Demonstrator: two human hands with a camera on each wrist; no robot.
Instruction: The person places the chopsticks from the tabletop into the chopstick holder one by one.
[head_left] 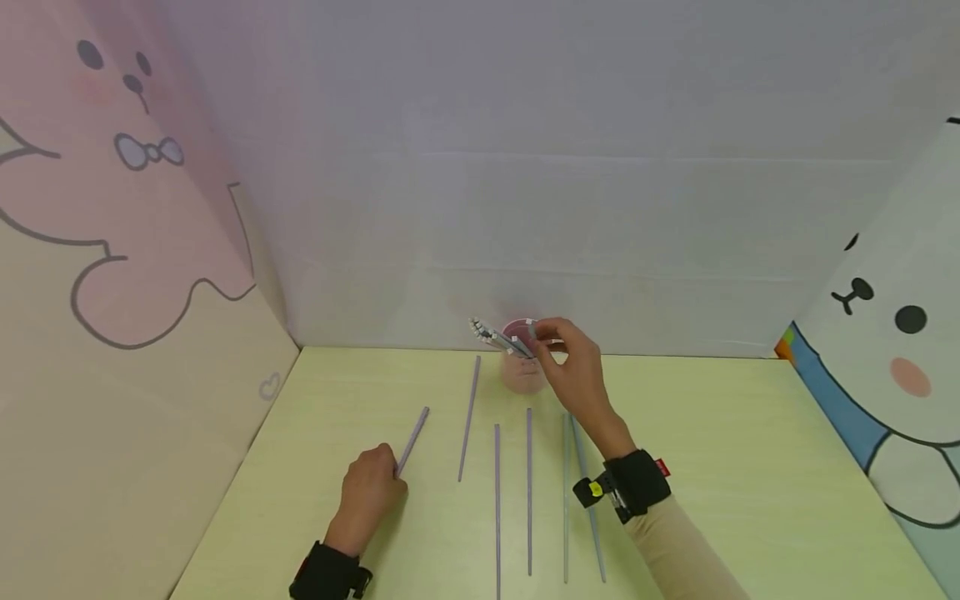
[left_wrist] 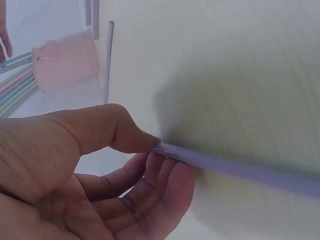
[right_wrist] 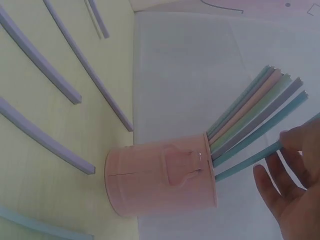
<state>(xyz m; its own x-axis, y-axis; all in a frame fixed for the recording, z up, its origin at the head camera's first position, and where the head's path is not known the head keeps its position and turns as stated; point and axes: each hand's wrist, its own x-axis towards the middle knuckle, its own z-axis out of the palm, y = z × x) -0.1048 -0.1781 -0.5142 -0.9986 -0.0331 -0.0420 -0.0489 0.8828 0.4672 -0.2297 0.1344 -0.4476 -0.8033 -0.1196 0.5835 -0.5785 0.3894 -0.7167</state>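
My left hand pinches one end of a thin lilac stick between thumb and fingers, low over the table. The stick's far end points away from me in the head view. At the back, my right hand pinches the upper part of a blue-green stick. That stick's lower end is inside a pink metal pail, which stands upright. Several pastel sticks in blue, pink, green and lilac lean together over the pail's rim; their lower ends are hidden inside.
Several sticks lie apart on the pale yellow table: a lilac one left of the pail, two more lilac ones nearer me, and pale green and blue ones beneath my right forearm. A white backdrop rises behind the pail.
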